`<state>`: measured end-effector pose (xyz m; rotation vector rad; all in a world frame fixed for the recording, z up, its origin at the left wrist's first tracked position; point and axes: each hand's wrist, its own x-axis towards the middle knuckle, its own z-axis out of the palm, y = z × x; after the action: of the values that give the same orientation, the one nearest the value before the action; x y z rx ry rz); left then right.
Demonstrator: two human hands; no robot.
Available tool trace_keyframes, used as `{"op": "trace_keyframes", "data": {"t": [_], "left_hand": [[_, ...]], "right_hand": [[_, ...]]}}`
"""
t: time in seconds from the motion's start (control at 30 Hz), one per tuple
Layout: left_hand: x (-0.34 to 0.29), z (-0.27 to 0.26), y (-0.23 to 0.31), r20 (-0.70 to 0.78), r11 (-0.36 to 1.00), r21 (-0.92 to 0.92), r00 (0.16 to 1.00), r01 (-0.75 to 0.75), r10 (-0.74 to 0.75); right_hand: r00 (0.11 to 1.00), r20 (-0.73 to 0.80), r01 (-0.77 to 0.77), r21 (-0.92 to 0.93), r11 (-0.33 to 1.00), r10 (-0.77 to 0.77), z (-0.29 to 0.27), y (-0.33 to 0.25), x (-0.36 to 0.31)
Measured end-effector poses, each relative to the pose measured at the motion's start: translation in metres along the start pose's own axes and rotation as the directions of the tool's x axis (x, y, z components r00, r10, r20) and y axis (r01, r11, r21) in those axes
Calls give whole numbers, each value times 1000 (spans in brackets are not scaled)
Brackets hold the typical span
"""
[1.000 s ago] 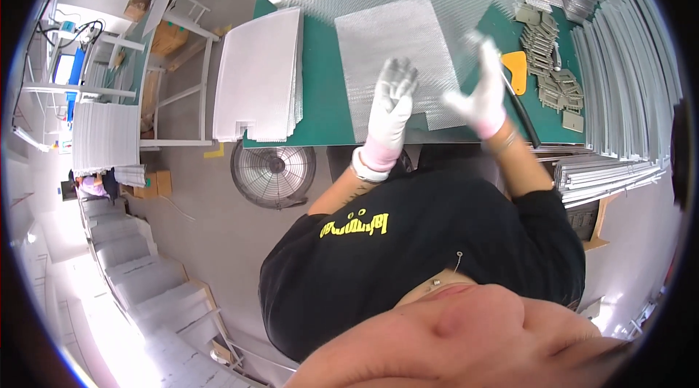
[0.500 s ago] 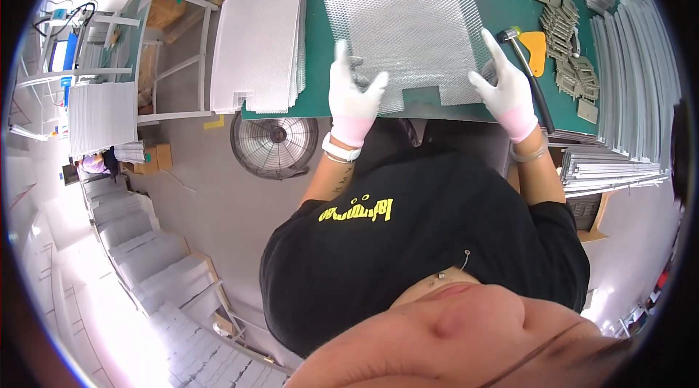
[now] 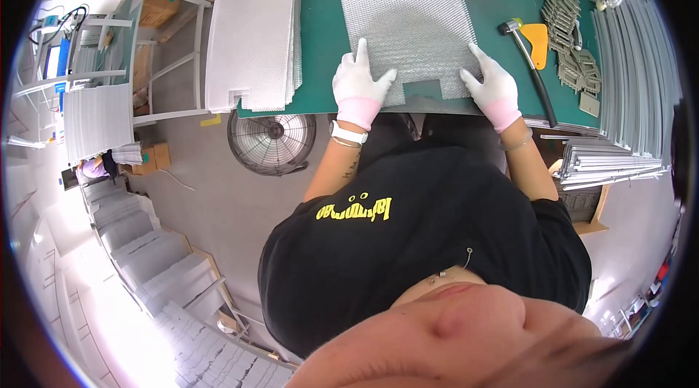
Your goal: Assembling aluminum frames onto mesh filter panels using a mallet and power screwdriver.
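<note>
In the head view, a silver mesh sheet (image 3: 408,20) lies flat on the green tabletop (image 3: 320,38) in the upper middle of the frame, with a small notch cut out of its near edge between the two hands. The left hand (image 3: 359,86), in a white glove with a pink cuff, rests flat on the near left corner of the sheet; its grip is apart, the fingers spread and pressing down on the mesh, not closed around anything. The right hand (image 3: 491,82), gloved the same way, lies on the near right corner of the sheet, its grip also apart with the fingers stretched over the mesh. A white watch (image 3: 348,133) sits on the left wrist. At the upper left of the frame, a stack of white mesh panels (image 3: 251,38) lies partly on the tabletop and hangs over its left edge. To the right of the right hand there is a hammer (image 3: 535,75) with a dark handle, and an orange scraper (image 3: 537,42) touches it. Further right are small grey metal pieces (image 3: 568,31) and long grey profiles (image 3: 633,75) along the right edge. Under the tabletop, at the middle left, a round fan (image 3: 271,142) stands on the floor.
</note>
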<state>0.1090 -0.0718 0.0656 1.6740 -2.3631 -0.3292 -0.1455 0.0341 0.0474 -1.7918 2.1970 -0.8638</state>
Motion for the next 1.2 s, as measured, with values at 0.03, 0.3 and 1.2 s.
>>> {"op": "trace_keyframes", "data": {"t": [0.03,0.3,1.2], "left_hand": [[-1,1,-2,-2,1000,-2,1000,-1,1],[-5,11,-13,-131,989,-82,985,-124,112],[-70,-32,21,-262,796,-227,822,-562,506]], "right_hand": [[999,-22,30,12,999,-30,0,0,0],[999,32,30,9,1000,-30,-3,0,4],[986,151,49,-666,744,70,-117,189,214]]}}
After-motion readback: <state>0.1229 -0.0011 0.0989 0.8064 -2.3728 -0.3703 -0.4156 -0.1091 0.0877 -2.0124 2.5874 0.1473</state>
